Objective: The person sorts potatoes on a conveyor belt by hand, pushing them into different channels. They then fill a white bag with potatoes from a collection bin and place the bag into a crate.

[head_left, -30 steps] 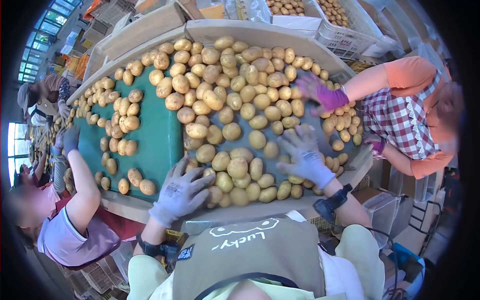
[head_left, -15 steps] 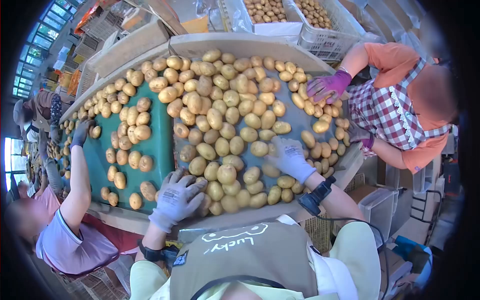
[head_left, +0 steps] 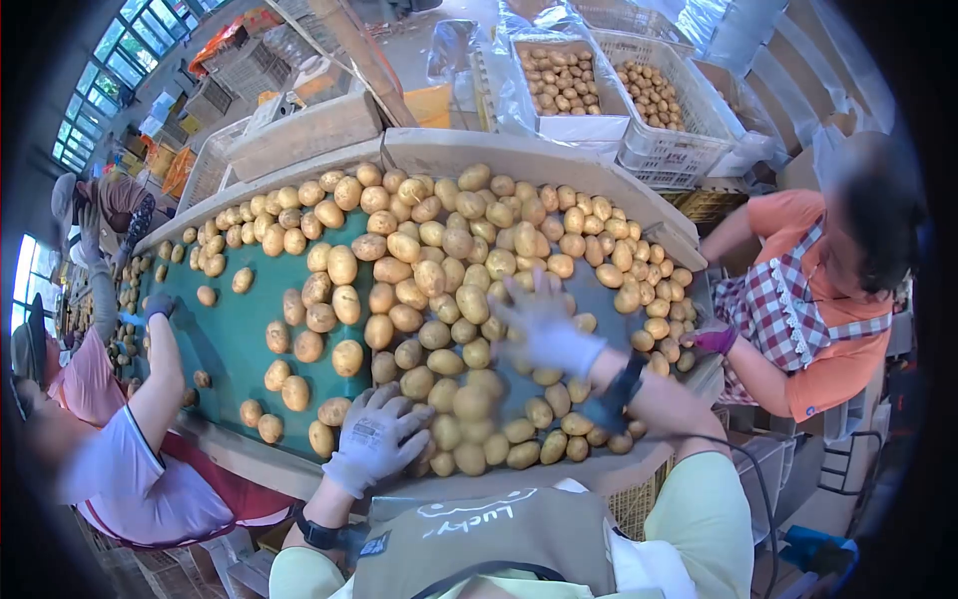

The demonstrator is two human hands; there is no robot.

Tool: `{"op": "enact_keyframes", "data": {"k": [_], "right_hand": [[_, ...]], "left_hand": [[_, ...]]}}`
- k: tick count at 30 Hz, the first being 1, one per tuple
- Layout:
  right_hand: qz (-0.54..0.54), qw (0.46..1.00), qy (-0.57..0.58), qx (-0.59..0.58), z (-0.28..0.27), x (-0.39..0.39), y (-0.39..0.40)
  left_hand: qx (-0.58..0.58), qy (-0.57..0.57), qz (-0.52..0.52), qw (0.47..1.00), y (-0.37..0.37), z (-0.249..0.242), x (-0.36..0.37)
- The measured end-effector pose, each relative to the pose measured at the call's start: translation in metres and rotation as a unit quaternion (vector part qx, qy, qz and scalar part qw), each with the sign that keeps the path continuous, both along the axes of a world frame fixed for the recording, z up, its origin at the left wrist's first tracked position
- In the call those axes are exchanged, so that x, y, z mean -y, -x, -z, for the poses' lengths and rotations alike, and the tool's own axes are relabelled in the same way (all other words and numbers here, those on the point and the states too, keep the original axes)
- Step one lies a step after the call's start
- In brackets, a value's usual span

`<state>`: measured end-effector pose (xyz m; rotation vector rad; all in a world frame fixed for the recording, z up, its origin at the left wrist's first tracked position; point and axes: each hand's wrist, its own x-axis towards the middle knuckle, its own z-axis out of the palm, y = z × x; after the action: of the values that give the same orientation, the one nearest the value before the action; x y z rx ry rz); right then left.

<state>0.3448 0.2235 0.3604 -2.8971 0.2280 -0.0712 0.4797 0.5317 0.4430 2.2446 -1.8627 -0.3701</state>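
Head camera view shows smooth yellow-brown potatoes (head_left: 436,334) heaped over a grey surface (head_left: 597,290) and scattered across an adjoining green belt (head_left: 230,324). At the near edge, the pale-gloved left hand (head_left: 377,439) rests open against some; the pale-gloved right hand (head_left: 547,327), blurred, spreads open over the heap. Beyond the brown raised rim (head_left: 519,153), a white plastic crate (head_left: 664,150) holds more; co-workers flank both sides.

Smooth belt (head_left: 225,344) (plastic, perhaps)
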Motion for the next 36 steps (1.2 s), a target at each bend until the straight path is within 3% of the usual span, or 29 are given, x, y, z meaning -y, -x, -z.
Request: {"op": "enact_keyframes", "data": {"k": [2, 4, 5, 7, 8, 10, 12, 13, 14, 15, 16, 18, 19, 20, 21, 22, 24, 25, 26, 27, 29, 31, 32, 33, 34, 36], "right_hand": [[-0.041, 0.996, -0.027, 0.078, 0.027, -0.016, 0.032], [-0.087, 0.995, -0.003, 0.058, 0.022, 0.017, 0.050], [-0.018, 0.998, -0.002, 0.065, 0.022, 0.030, 0.056], [0.178, 0.981, 0.070, 0.021, 0.012, 0.051, 0.045], [0.184, 0.980, 0.074, 0.023, 0.004, 0.054, 0.037], [0.114, 0.987, -0.109, 0.016, -0.024, 0.034, 0.017], [-0.061, 0.991, -0.013, 0.123, 0.012, -0.025, -0.018], [-0.048, 0.992, -0.010, 0.120, 0.009, -0.021, -0.012], [0.034, 0.994, -0.067, 0.080, 0.005, -0.008, -0.008], [0.112, 0.985, -0.124, 0.041, 0.003, 0.000, -0.003], [0.118, 0.984, -0.127, 0.038, 0.008, -0.001, 0.014], [0.275, 0.960, 0.027, -0.049, 0.021, -0.015, 0.063], [0.275, 0.960, 0.031, -0.047, 0.020, -0.023, 0.085], [0.192, 0.981, -0.004, -0.039, 0.015, -0.035, 0.109], [0.111, 0.992, -0.043, -0.033, 0.011, -0.045, 0.127], [0.115, 0.992, -0.045, -0.036, 0.009, -0.046, 0.134], [0.125, 0.992, -0.007, -0.003, 0.001, -0.022, 0.136], [0.177, 0.980, -0.004, 0.096, 0.039, 0.000, 0.136], [0.210, 0.973, -0.045, 0.086, 0.043, 0.020, 0.130], [0.242, 0.963, -0.093, 0.072, 0.032, 0.046, 0.114], [0.283, 0.936, -0.098, 0.184, -0.006, 0.065, 0.071], [0.359, 0.922, -0.008, 0.142, 0.019, 0.078, 0.035], [0.288, 0.943, -0.163, -0.041, 0.027, 0.081, 0.023], [0.314, 0.932, -0.154, -0.094, 0.022, 0.031, 0.012], [0.259, 0.954, -0.144, 0.035, 0.053, 0.013, 0.019], [0.150, 0.983, -0.099, -0.041, -0.007, -0.005, 0.040]], "left_hand": [[0.002, 0.003, 0.014, 1.000, -0.014, -0.007, -0.002], [-0.188, 0.016, 0.059, 0.980, -0.035, -0.022, -0.001], [-0.268, -0.087, 0.003, 0.959, -0.045, -0.044, 0.008], [-0.139, -0.009, 0.048, 0.989, -0.052, -0.062, 0.038], [-0.057, 0.040, 0.070, 0.995, -0.053, -0.064, 0.053], [-0.020, 0.057, 0.090, 0.994, -0.054, -0.050, 0.067], [0.097, 0.051, 0.101, 0.989, -0.063, -0.006, 0.107], [0.094, -0.083, 0.105, 0.987, -0.068, -0.004, 0.108], [0.121, 0.006, 0.114, 0.986, -0.076, 0.013, 0.090], [0.106, -0.015, 0.103, 0.989, -0.081, 0.006, 0.078], [0.091, -0.042, 0.094, 0.991, -0.082, -0.002, 0.067], [0.058, -0.061, 0.062, 0.995, -0.079, 0.000, 0.043], [0.116, -0.060, 0.079, 0.988, -0.073, -0.003, 0.031], [0.171, -0.063, 0.094, 0.979, -0.066, -0.006, 0.022], [0.162, -0.063, 0.082, 0.981, -0.055, -0.011, 0.016], [0.159, -0.064, 0.086, 0.981, -0.049, -0.009, 0.011], [0.129, -0.089, 0.086, 0.984, -0.040, -0.009, 0.009], [0.113, -0.086, 0.100, 0.985, -0.037, -0.010, 0.010], [0.120, -0.081, 0.103, 0.984, -0.028, 0.000, 0.006], [0.104, -0.087, 0.107, 0.985, -0.025, -0.001, 0.005], [0.085, -0.098, 0.118, 0.985, -0.019, -0.007, 0.003], [0.067, -0.084, 0.116, 0.987, -0.019, -0.007, -0.004], [0.046, -0.071, 0.108, 0.991, -0.019, -0.006, -0.008], [0.027, -0.044, 0.099, 0.994, -0.018, 0.016, -0.019], [0.007, -0.051, 0.085, 0.995, -0.018, 0.004, -0.023], [-0.002, -0.053, 0.061, 0.997, -0.016, -0.004, -0.037]]}}
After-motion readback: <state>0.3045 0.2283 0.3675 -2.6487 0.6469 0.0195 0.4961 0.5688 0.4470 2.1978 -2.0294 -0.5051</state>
